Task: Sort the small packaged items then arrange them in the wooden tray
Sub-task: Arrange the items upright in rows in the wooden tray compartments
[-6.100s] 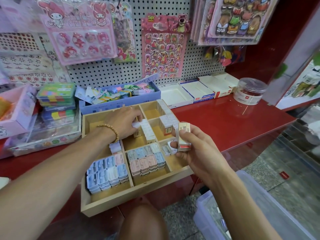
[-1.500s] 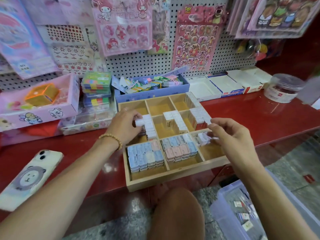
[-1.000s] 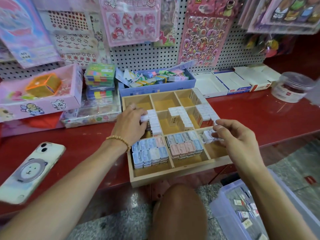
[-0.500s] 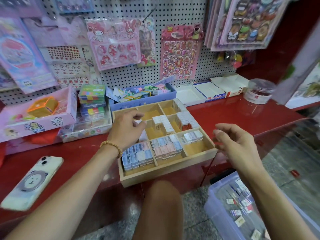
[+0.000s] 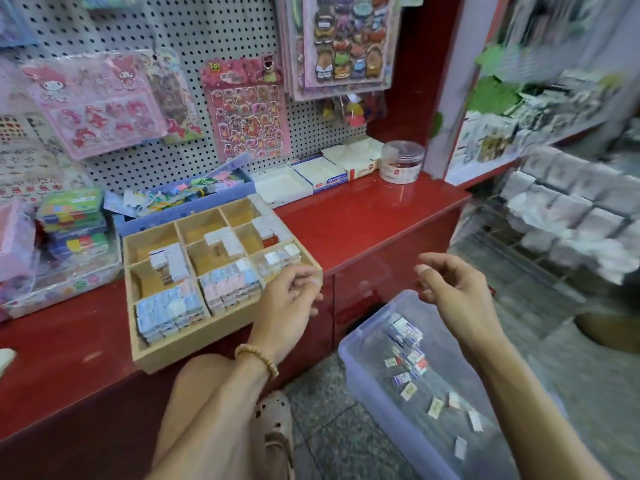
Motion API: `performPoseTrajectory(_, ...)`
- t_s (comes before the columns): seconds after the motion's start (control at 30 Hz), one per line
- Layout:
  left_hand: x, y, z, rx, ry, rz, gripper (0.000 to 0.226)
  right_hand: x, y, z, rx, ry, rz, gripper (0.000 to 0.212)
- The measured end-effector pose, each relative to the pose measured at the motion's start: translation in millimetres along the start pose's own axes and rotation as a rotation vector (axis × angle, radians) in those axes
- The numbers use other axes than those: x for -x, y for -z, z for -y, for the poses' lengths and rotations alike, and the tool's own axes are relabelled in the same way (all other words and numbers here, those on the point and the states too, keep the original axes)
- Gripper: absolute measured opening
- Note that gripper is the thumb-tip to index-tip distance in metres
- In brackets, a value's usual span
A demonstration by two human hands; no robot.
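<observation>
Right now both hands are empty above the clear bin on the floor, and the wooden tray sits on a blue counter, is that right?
Not quite: the counter is red, not blue, as the head view shows. The rest holds: the left hand and right hand hold nothing, the clear bin stands on the floor, and the wooden tray sits on that counter.

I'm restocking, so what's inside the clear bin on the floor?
Scattered small packaged items lie loose on the bottom of the clear plastic bin; the right arm covers its far side.

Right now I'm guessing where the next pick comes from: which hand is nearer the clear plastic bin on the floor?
Right. The right hand hangs over the clear plastic bin; the left hand is at the wooden tray's front corner.
</observation>
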State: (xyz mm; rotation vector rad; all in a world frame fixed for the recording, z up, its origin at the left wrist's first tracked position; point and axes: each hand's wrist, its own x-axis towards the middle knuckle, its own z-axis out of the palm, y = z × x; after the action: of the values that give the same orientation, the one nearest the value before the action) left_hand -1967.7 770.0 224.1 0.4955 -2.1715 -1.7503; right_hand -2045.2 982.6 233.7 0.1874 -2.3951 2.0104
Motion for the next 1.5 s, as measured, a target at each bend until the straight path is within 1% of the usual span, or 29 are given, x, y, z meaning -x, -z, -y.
performPoseTrajectory(0.17, 17, -64, 36, -0.017, 0.104, 0.092, 0.015, 5, 45, -51, -0.011, -0.108, -0.099, 0.014)
performPoseTrajectory(0.3, 17, -102, 77, -0.114, 0.164, 0.155, 0.011, 10, 71, -101, -0.021, -0.224, -0.168, 0.011)
performPoseTrajectory(0.43, 3, -131, 120, -0.241, 0.206, 0.223, 0.010, 5, 80, -162, -0.007, -0.349, -0.207, 0.010)
performPoseTrajectory(0.5, -8, -144, 142, -0.339, 0.188, 0.246, 0.009, -2, 78, -192, -0.002, -0.412, -0.222, 0.009)
performPoseTrajectory(0.6, -28, -164, 174, -0.455, 0.149, 0.278, 0.014, -15, 68, -237, -0.004, -0.497, -0.214, 0.015)
performPoseTrajectory(0.67, -41, -177, 193, -0.534, 0.102, 0.319, 0.020, -23, 58, -267, 0.013, -0.540, -0.213, 0.007)
performPoseTrajectory(0.73, -55, -187, 212, -0.623, 0.070, 0.369, 0.024, -32, 46, -296, 0.025, -0.585, -0.197, 0.012)
performPoseTrajectory(0.77, -61, -190, 223, -0.673, 0.055, 0.398, 0.025, -37, 40, -309, 0.024, -0.605, -0.189, 0.007)
performPoseTrajectory(0.8, -66, -191, 234, -0.727, 0.038, 0.424, 0.027, -41, 34, -325, 0.025, -0.624, -0.180, 0.008)
performPoseTrajectory(0.83, -69, -192, 245, -0.783, 0.020, 0.441, 0.029, -47, 28, -340, 0.026, -0.653, -0.170, 0.022)
performPoseTrajectory(0.9, -70, -192, 261, -0.916, -0.035, 0.435, 0.041, -58, 18, -367, 0.003, -0.700, -0.149, 0.045)
performPoseTrajectory(0.93, -69, -192, 267, -0.976, -0.068, 0.420, 0.047, -65, 13, -377, -0.003, -0.707, -0.153, 0.049)
performPoseTrajectory(0.97, -67, -193, 269, -1.017, -0.090, 0.399, 0.050, -73, 8, -382, -0.012, -0.724, -0.163, 0.047)
performPoseTrajectory(1.07, -65, -195, 273, -1.054, -0.084, 0.348, 0.049, -97, -4, -399, -0.097, -0.745, -0.224, 0.022)
performPoseTrajectory(1.1, -65, -196, 273, -1.067, -0.080, 0.350, 0.049, -105, -9, -404, -0.105, -0.756, -0.235, 0.018)
performPoseTrajectory(1.13, -66, -196, 274, -1.079, -0.086, 0.351, 0.048, -113, -14, -408, -0.114, -0.774, -0.247, 0.020)
performPoseTrajectory(1.3, -66, -196, 273, -1.093, -0.108, 0.349, 0.041, -128, -35, -420, -0.228, -0.868, -0.341, 0.044)
performPoseTrajectory(1.37, -66, -196, 273, -1.092, -0.113, 0.336, 0.038, -129, -36, -425, -0.301, -0.879, -0.358, 0.041)
performPoseTrajectory(1.43, -66, -197, 273, -1.082, -0.124, 0.320, 0.036, -129, -35, -430, -0.385, -0.880, -0.373, 0.029)
performPoseTrajectory(1.5, -65, -198, 273, -1.068, -0.137, 0.309, 0.036, -129, -36, -435, -0.417, -0.884, -0.368, 0.017)
